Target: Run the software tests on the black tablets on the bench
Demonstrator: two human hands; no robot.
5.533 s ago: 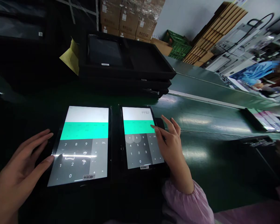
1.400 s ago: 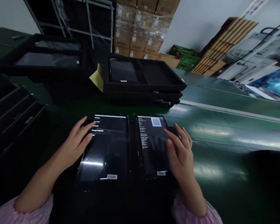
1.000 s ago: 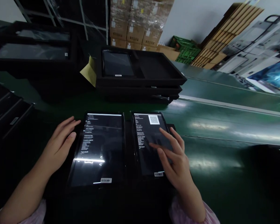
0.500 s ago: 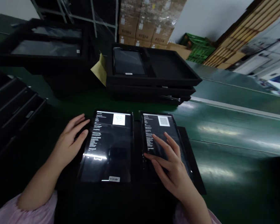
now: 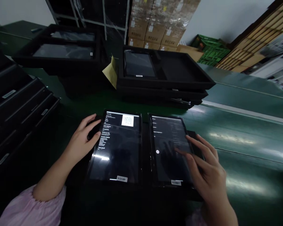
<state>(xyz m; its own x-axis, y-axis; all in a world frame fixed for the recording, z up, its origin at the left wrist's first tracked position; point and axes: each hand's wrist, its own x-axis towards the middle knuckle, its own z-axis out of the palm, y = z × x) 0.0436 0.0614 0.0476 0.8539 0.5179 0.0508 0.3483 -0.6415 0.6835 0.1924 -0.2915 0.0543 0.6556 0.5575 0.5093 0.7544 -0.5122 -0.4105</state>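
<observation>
Two tablets with lit screens lie side by side on a black surface. On the left tablet (image 5: 119, 147) there is a list of white text, a QR code in the upper right corner and a barcode sticker near the bottom. My left hand (image 5: 83, 141) rests at its left edge, fingers apart, holding nothing. The right tablet (image 5: 166, 163) shows a dim, partly faded screen with a small white circle at its left side. Over its right side is my right hand (image 5: 208, 166), fingers spread and the index finger pointing at the screen; whether it touches the glass I cannot tell.
Behind the tablets stands a stack of black trays (image 5: 188, 82) with one tablet in the top one. More black trays (image 5: 68, 64) are at the back left, and dark devices (image 5: 16, 94) line the left side. A yellow paper (image 5: 110, 72) stands between the stacks.
My right hand has drawn right, away from the right tablet's left edge. That tablet's text and QR code have given way to a dim screen. My left hand stays beside the left tablet.
</observation>
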